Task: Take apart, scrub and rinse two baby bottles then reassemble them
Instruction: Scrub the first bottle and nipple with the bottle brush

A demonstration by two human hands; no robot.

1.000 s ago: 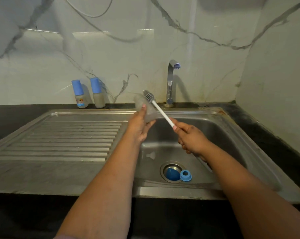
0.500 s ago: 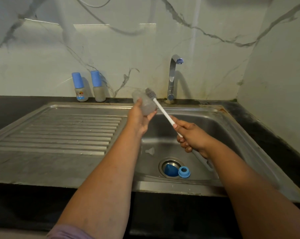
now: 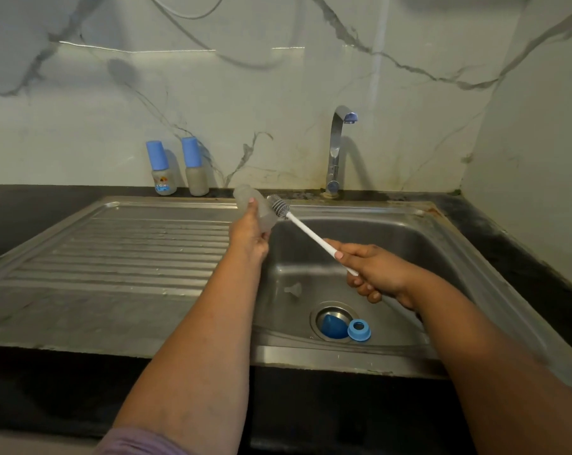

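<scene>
The left hand (image 3: 250, 234) gripped the clear plastic bottle body (image 3: 256, 208) over the steel sink (image 3: 409, 238). The right hand (image 3: 373, 274), clenched on the white-handled bottle brush (image 3: 306, 229), had drawn its bristles back beside the bottle, so scrubbing seemed unfinished.

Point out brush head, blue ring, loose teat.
brush head (image 3: 279, 207), head view, on the bristles
blue ring (image 3: 359, 330), head view, on its rim
loose teat (image 3: 293, 289), head view, on its body

Head-worn view, forward-down over sink (image 3: 442, 224)
</scene>
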